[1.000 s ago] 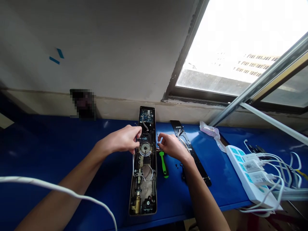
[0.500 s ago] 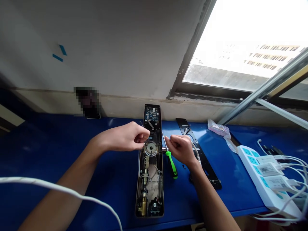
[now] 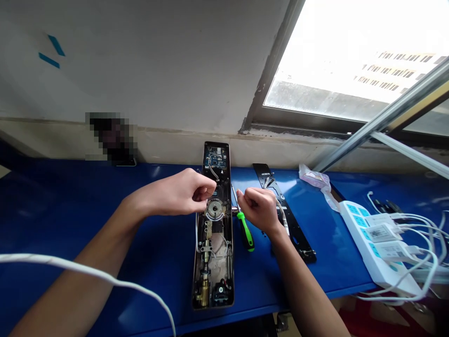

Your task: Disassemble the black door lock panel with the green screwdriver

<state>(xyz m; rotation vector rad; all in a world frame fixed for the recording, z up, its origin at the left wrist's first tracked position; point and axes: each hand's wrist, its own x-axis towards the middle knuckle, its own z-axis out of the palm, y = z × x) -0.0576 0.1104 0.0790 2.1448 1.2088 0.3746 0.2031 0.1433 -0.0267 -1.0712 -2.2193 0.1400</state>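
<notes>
A long, narrow electronic door lock housing (image 3: 230,262) lies open on the blue table, its circuit board, round metal disc and brass parts exposed. Over the left side of its upper half, my left hand (image 3: 187,191) is closed with curled fingers. A thin dark piece shows behind that hand; whether the fingers hold it is unclear. To the right of the housing, my right hand (image 3: 260,206) is also closed, its thumb side close to the screwdriver shaft. Whatever either hand grips is hidden. The green and black screwdriver (image 3: 245,230) lies between the housing and my right forearm.
A black lock panel (image 3: 298,234) with wires lies right of my right hand. Farther right are a clear plastic bag (image 3: 314,179) and a white power strip (image 3: 354,234) with adapters. A white cable (image 3: 133,285) crosses my left forearm in view. A pixelated dark object stands by the wall.
The camera view has shifted, so the housing, screwdriver and panel appear slightly farther left and higher. Both hands keep nearly the same closed pose beside the housing.
</notes>
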